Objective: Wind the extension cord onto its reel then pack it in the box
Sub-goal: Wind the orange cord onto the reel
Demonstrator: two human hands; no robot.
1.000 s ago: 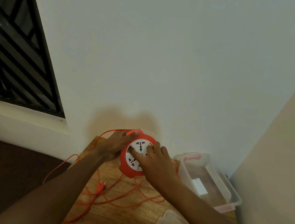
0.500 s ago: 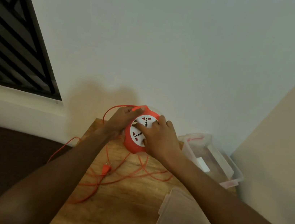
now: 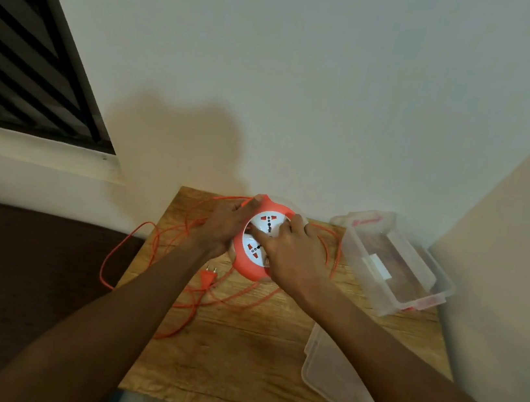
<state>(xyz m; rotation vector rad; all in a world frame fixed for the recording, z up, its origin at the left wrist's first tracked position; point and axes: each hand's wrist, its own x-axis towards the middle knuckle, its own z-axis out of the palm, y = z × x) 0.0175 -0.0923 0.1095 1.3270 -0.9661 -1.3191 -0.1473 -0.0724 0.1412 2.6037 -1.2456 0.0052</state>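
Box [image 3: 413, 296] open beside lid [image 3: 334, 377], white slip inside; both hands gripping reel [image 3: 247, 266].

Head view, steeply down over table [image 3: 234, 360]

A table [image 3: 233, 366] was set against the wall [image 3: 309, 70], in a corner formed with a second wall [image 3: 524, 237] on the right. The reel [image 3: 249, 265] was held above the far middle of the table, between the left hand [image 3: 222, 229] on its left and the right hand [image 3: 293, 252] on its right. The cord [image 3: 174, 304] was spread in loose loops on the table below and around the reel, with one loop hanging past the left edge. The plug [image 3: 207, 276] lay on the table just left of the reel's near side. The box [image 3: 397, 263] stood at the far right corner, and its lid [image 3: 334, 374] lay nearer, along the right edge. A window [image 3: 23, 47] was set in the wall at the far left.
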